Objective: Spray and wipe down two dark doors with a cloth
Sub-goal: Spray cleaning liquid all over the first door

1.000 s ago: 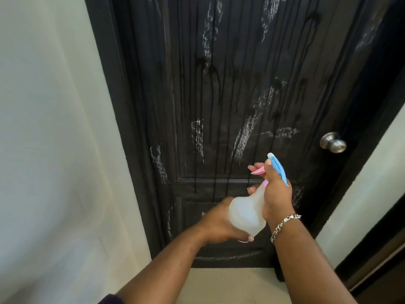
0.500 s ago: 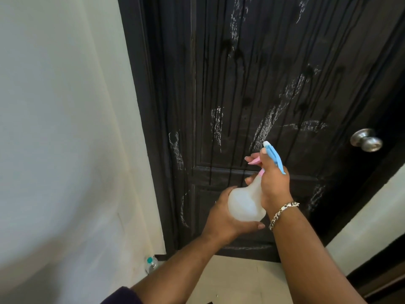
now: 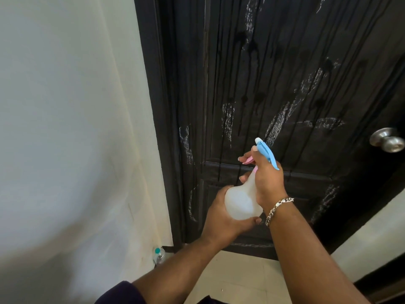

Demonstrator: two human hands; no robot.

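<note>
Dark panelled door [image 3: 285, 84] top cut off. Right hand [image 3: 266, 178] grips translucent white spray bottle [image 3: 242, 200] neck before it; left hand [image 3: 221, 218] cups base. No cloth visible.

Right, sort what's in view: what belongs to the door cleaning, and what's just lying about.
Job:
- dark door, streaked with drips and white marks
- spray bottle, left hand cupping its base, right hand round its neck

Lying about:
- small capped bottle on the floor by the wall
- door knob
</note>
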